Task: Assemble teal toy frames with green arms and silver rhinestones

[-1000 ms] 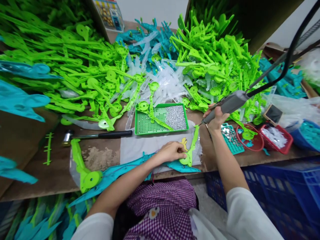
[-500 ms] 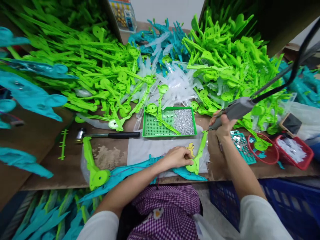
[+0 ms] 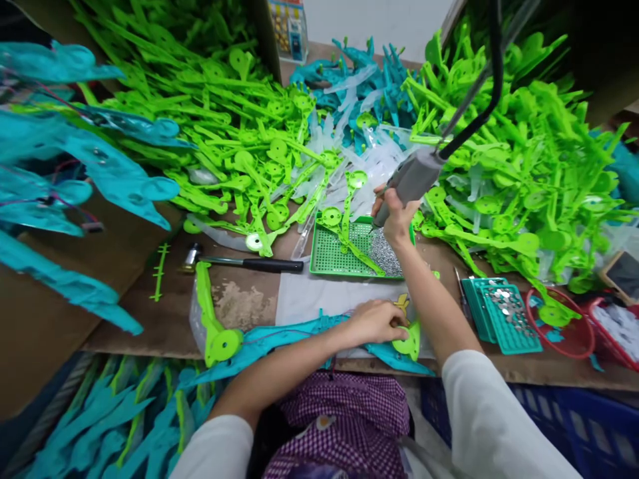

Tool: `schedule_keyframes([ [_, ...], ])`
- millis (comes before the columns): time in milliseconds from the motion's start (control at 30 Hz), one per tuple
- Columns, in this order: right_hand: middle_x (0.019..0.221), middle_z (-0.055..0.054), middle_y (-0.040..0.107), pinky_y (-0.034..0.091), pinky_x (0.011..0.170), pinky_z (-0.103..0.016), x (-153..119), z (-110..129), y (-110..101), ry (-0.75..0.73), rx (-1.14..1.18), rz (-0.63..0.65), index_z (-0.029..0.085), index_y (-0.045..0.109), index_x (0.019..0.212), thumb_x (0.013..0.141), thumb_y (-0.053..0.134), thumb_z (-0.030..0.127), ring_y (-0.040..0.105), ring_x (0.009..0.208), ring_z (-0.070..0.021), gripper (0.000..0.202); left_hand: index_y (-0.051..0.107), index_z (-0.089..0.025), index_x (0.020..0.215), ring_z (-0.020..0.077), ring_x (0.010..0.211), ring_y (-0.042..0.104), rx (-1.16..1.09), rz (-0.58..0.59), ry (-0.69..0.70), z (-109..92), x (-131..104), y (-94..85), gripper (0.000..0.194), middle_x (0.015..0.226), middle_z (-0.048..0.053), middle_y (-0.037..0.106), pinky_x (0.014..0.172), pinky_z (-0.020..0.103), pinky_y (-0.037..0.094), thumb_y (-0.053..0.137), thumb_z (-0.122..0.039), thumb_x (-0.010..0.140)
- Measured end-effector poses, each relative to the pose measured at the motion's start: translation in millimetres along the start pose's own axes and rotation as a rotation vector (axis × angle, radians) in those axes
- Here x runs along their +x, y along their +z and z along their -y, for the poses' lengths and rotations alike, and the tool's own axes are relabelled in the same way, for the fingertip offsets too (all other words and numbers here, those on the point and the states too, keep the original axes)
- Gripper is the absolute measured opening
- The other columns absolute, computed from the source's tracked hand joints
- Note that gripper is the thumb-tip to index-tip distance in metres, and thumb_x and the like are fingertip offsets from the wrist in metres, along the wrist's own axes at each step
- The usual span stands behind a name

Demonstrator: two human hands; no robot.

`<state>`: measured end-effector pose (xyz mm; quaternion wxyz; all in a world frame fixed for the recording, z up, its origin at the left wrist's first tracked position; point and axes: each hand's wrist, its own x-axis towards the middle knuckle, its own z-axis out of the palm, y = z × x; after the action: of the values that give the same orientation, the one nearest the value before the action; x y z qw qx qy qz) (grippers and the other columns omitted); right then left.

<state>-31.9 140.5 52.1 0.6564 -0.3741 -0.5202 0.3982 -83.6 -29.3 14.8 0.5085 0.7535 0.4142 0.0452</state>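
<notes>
My right hand (image 3: pixel 398 218) is wrapped around a grey electric screwdriver (image 3: pixel 418 174) with a black cable running up from it. Its tip points down over the small silver screws (image 3: pixel 383 253) in a green perforated tray (image 3: pixel 324 267). Near the table's front edge, the fingers of my left hand (image 3: pixel 375 323) are closed on the round end of a lime-green plastic part (image 3: pixel 412 342). That part lies on a long turquoise plastic piece (image 3: pixel 279 334), whose other end carries another lime-green part (image 3: pixel 224 345). My right forearm hides some of the held part.
A hammer (image 3: pixel 272 265) lies left of the tray. Heaps of green parts (image 3: pixel 239 133) rise behind, with translucent pieces (image 3: pixel 372 166) between them. On the right are turquoise trays of metal discs (image 3: pixel 509 316) and red baskets (image 3: pixel 562 346). Turquoise pieces (image 3: pixel 104 159) jut in from the left.
My right hand has carried the screwdriver left, from the green part's upper end to above the screws in the tray. My left hand stays on the part. The view has shifted somewhat.
</notes>
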Motion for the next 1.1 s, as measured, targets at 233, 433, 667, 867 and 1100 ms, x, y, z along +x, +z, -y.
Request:
schedule_keyframes([
  [233,0.044,0.007,0.048,0.038,0.039,-0.024,0.4,-5.6,-5.2,0.018,0.006,-0.012,0.021,0.059,0.069,0.074,0.059,0.059,0.045,0.036,-0.0079,0.038,0.071,-0.031,0.106,0.0231,0.094,0.065,0.016,0.010,0.000,0.8,0.2,1.7,0.031,0.102,0.001,0.071,0.074,0.029,0.047,0.065,-0.044,0.079],
  [433,0.045,0.007,0.048,0.037,0.039,-0.025,-1.0,-3.3,-4.0,0.016,0.012,0.001,0.022,0.061,0.074,0.073,0.059,0.062,0.046,0.036,-0.0087,0.040,0.071,-0.030,0.105,0.0236,0.093,0.065,0.011,0.009,0.001,0.2,-0.2,1.1,0.030,0.102,0.002,0.071,0.073,0.029,0.047,0.064,-0.044,0.079],
  [667,0.047,0.006,0.046,0.035,0.039,-0.025,1.5,45.5,-21.2,-0.025,0.013,-0.062,0.023,0.064,0.089,0.074,0.055,0.067,0.047,0.039,-0.0099,0.047,0.073,-0.029,0.102,0.0205,0.089,0.065,-0.015,0.007,-0.013,-2.3,-0.9,-3.7,0.028,0.098,0.001,0.072,0.070,0.027,0.046,0.068,-0.042,0.077],
  [867,0.042,0.006,0.046,0.029,0.030,-0.026,-80.3,109.3,-94.9,0.019,0.061,-0.063,0.024,0.064,0.074,0.063,0.060,0.072,0.042,0.031,-0.0119,0.050,0.074,-0.027,0.100,0.0187,0.085,0.064,-0.008,-0.008,-0.002,-1.1,2.4,-2.4,0.027,0.094,0.001,0.072,0.067,0.025,0.043,0.068,-0.040,0.077],
  [1100,0.042,0.006,0.045,0.033,0.032,-0.023,-133.6,113.6,-131.6,0.061,-0.007,-0.209,0.023,0.060,0.069,0.059,0.060,0.073,0.044,0.033,-0.0116,0.051,0.074,-0.023,0.097,0.0161,0.079,0.062,-0.012,0.020,0.020,-3.6,3.1,-5.2,0.024,0.090,0.002,0.073,0.066,0.024,0.040,0.068,-0.037,0.078],
])
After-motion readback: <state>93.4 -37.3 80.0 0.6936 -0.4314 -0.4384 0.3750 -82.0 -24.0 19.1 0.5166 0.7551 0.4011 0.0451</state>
